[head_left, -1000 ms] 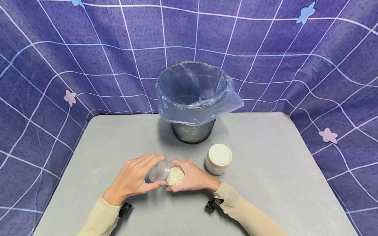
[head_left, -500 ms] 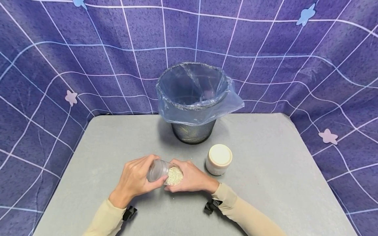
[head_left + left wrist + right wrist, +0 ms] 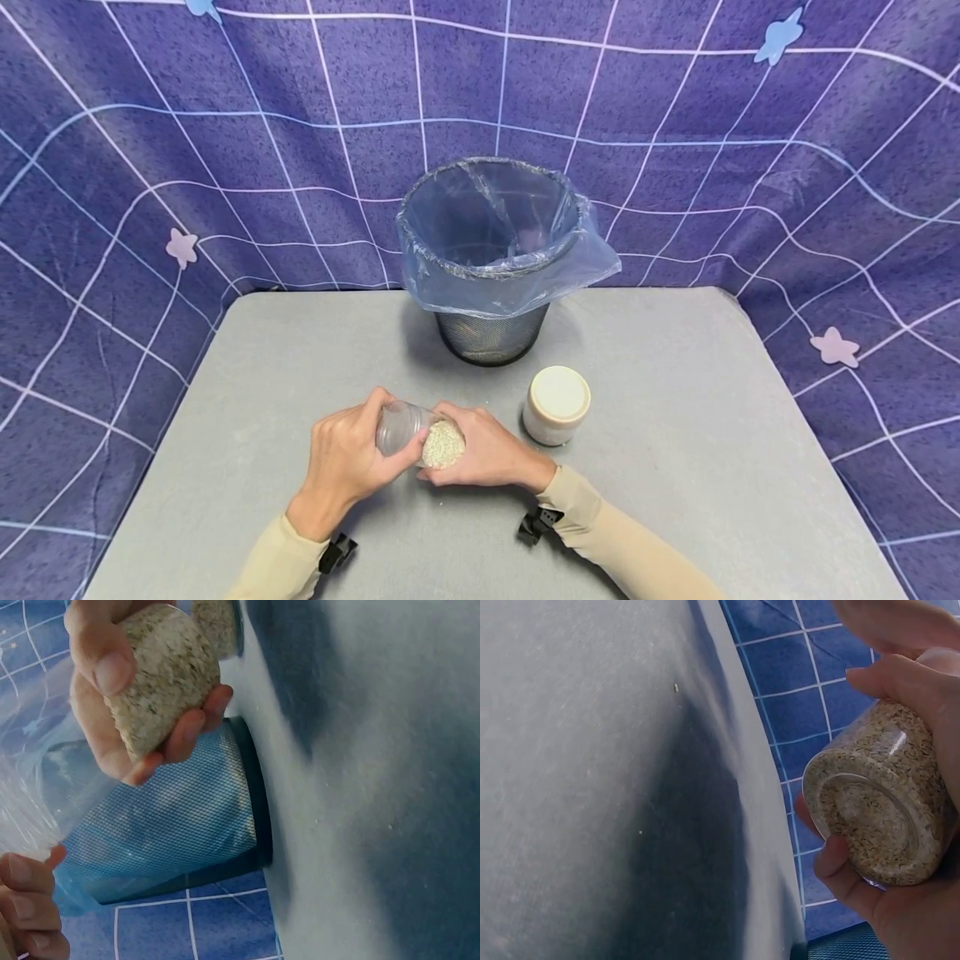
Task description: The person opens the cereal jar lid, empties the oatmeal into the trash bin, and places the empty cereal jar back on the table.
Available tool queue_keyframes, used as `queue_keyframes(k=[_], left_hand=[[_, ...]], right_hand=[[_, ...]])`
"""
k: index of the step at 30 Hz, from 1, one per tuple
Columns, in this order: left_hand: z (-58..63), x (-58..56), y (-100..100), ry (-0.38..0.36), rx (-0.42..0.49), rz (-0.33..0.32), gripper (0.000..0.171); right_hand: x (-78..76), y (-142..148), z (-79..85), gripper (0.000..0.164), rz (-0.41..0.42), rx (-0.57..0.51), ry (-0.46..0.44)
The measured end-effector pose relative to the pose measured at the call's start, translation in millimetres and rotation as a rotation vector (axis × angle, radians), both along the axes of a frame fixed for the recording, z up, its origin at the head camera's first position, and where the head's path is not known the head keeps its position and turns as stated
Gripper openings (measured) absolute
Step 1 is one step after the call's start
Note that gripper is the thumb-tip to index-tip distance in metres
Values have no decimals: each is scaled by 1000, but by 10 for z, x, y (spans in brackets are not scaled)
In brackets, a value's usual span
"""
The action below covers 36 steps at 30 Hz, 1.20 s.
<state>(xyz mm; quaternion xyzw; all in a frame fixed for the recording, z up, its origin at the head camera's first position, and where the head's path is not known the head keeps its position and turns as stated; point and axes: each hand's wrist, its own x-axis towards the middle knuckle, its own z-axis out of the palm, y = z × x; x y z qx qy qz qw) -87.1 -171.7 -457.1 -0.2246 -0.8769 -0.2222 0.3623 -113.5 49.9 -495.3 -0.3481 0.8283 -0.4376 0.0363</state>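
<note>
My right hand grips a clear jar of pale grains, tilted on its side. Its grain-filled base faces the right wrist camera, with fingers and thumb round the wall. On the left side, my left hand curls round a clear plastic container that looks empty. That container has ridges near its rim and meets the grain jar end to end, just above the table. The left thumb lies along the join. In the left wrist view, the grains show between the right hand's thumb and fingers.
A mesh bin lined with a blue plastic bag stands behind the hands. A squat jar with a pale lid is near the right wrist. Specks of grain dot the grey table, with a purple curtain around it.
My left hand has turned and moved a little to the right, its fingers now farther round the clear container. The right hand and the grain jar have hardly moved.
</note>
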Motion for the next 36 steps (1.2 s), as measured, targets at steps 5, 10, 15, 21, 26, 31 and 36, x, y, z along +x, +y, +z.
queue_keyframes(k=[5, 10, 15, 21, 26, 31, 36], left_hand=[[25, 15, 22, -17, 32, 38, 59], [4, 7, -3, -35, 76, 48, 50], [-71, -18, -92, -61, 87, 67, 42], [-170, -54, -205, -140, 57, 91, 39], [-242, -72, -274, -220, 23, 120, 42], [-279, -74, -314, -305, -65, 153, 51], [-326, -86, -325, -376, -128, 171, 59]], right_hand=[[4, 11, -11, 51, -10, -8, -5], [29, 37, -25, 51, -25, -35, -58], [58, 84, -43, 51, -63, -65, -93], [90, 154, -71, 54, -123, -75, -137], [116, 197, -108, 55, -152, -90, -157], [109, 210, -115, 58, -141, -85, -160], [104, 204, -87, 60, -127, -87, -165]])
